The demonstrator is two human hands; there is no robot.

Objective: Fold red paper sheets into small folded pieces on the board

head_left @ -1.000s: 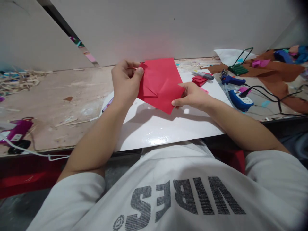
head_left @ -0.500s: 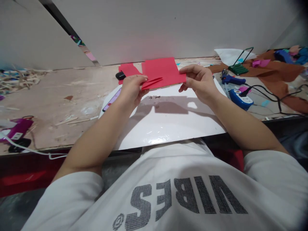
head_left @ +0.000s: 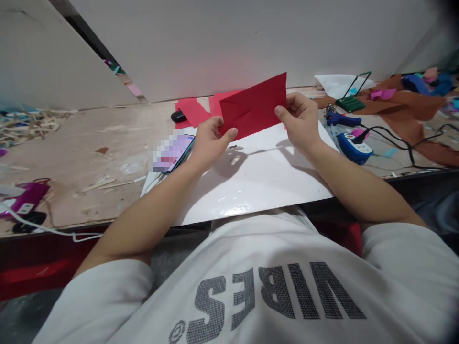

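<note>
I hold a folded red paper (head_left: 254, 106) up above a glossy white sheet (head_left: 251, 184) on the workbench. My left hand (head_left: 211, 141) pinches its lower left corner between thumb and fingers. My right hand (head_left: 299, 117) pinches its right edge, thumb in front. The paper stands tilted, with its right corner highest. More red paper pieces (head_left: 193, 111) lie flat behind it near the wall.
A phone (head_left: 174, 152) lies left of the white sheet, a small black object (head_left: 178, 116) beyond it. Blue glue guns (head_left: 353, 145) with black cables, a green-framed stand (head_left: 349, 101) and brown felt (head_left: 412, 107) fill the right. Wooden sticks (head_left: 25, 125) and a purple device (head_left: 23, 199) sit left.
The red paper went from low and flat over the sheet to lifted and tilted up on its right side. Both hands shifted their grip and the phone came into view.
</note>
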